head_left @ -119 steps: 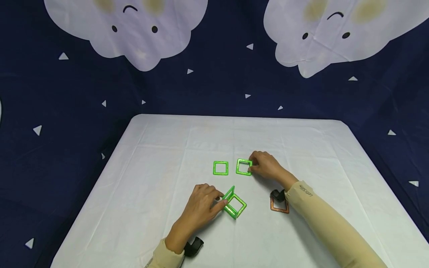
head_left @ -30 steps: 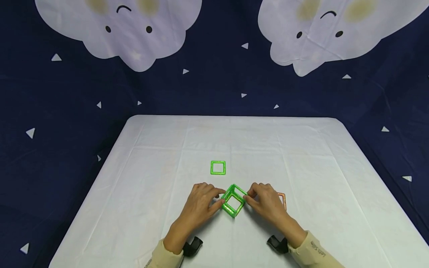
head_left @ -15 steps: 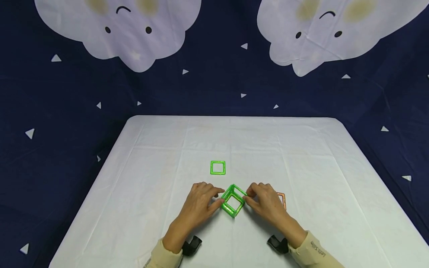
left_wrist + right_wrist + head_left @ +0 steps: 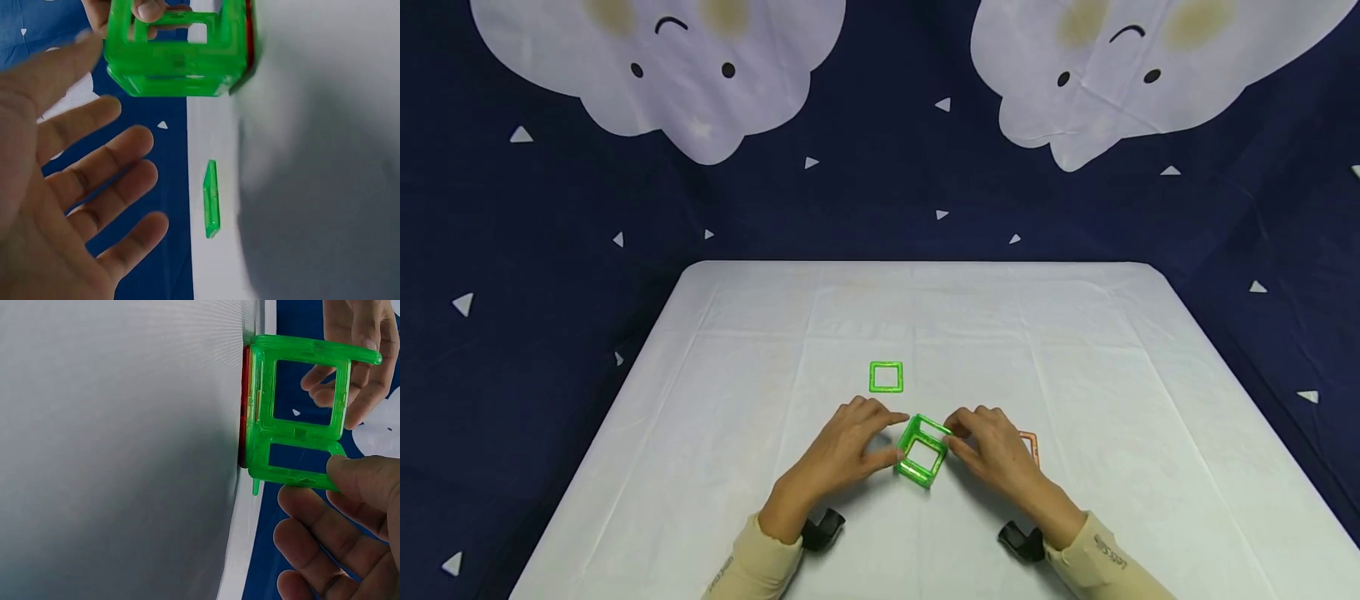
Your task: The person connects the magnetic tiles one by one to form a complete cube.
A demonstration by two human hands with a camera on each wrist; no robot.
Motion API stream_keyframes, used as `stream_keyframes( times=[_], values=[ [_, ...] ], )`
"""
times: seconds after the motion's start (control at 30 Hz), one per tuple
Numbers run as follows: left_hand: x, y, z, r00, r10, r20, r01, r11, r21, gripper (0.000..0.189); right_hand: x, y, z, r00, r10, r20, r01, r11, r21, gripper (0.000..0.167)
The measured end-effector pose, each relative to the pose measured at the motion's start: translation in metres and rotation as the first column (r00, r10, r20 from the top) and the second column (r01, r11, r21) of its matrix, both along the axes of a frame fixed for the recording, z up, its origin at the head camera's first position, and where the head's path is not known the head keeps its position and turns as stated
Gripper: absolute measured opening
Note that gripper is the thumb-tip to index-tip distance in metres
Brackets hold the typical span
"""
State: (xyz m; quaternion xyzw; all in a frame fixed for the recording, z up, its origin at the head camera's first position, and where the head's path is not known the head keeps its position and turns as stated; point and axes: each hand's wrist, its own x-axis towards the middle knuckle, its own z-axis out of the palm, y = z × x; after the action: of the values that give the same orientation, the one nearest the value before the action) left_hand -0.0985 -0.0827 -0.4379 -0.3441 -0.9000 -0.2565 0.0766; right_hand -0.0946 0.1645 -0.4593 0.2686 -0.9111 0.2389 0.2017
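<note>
Green square magnetic tiles with hollow centres form a boxlike structure [image 4: 914, 476] on the white table, with a thin red layer [image 4: 245, 406] along its base in the right wrist view. My right hand [image 4: 992, 450] pinches a tile at its right side between thumb and index finger. On the left side my left hand [image 4: 842, 446] has its fingers extended and spread. Its thumb tip lies against or very near the structure; contact is hard to tell. A loose green magnetic tile [image 4: 872, 377] lies flat behind the structure.
An orange magnetic tile [image 4: 1036, 450] lies to the right, partly hidden by my right hand. Black wrist cameras [image 4: 823, 530] hang under both wrists. A dark blue curtain [image 4: 880, 217] with clouds and triangles stands behind the white table [image 4: 760, 350].
My right hand brought the green tile from the back to the structure and still pinches it. Lately my left fingers have spread and shifted slightly, and the structure has turned a little.
</note>
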Motion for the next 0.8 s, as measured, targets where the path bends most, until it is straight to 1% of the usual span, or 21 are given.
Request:
stream_keyframes(
  times=[0.13,0.33,0.47,0.6,0.8],
  values=[
    [-0.005,-0.002,-0.001,0.996,-0.064,0.068,0.064,0.998,0.002,0.057,-0.002,0.001,-0.001,1.000,0.014,0.000,-0.014,1.000,-0.007,0.023],
    [-0.012,-0.003,-0.002,0.982,-0.140,0.127,0.142,0.990,-0.003,0.066,-0.003,0.001,-0.001,0.999,0.030,0.026,-0.030,1.000,-0.004,0.019],
    [-0.015,-0.003,-0.003,0.976,-0.163,0.143,0.167,0.986,-0.014,0.070,-0.005,0.001,-0.001,0.999,0.042,0.018,-0.042,0.999,-0.001,0.019],
    [-0.017,-0.003,-0.003,0.972,-0.183,0.144,0.187,0.982,-0.012,0.073,-0.006,0.000,-0.001,0.999,0.052,0.009,-0.052,0.999,-0.005,0.019],
    [-0.018,-0.002,-0.005,0.969,-0.198,0.144,0.202,0.979,-0.009,0.075,-0.008,0.000,0.001,0.998,0.057,0.025,-0.057,0.998,0.000,0.018]
  ],
)
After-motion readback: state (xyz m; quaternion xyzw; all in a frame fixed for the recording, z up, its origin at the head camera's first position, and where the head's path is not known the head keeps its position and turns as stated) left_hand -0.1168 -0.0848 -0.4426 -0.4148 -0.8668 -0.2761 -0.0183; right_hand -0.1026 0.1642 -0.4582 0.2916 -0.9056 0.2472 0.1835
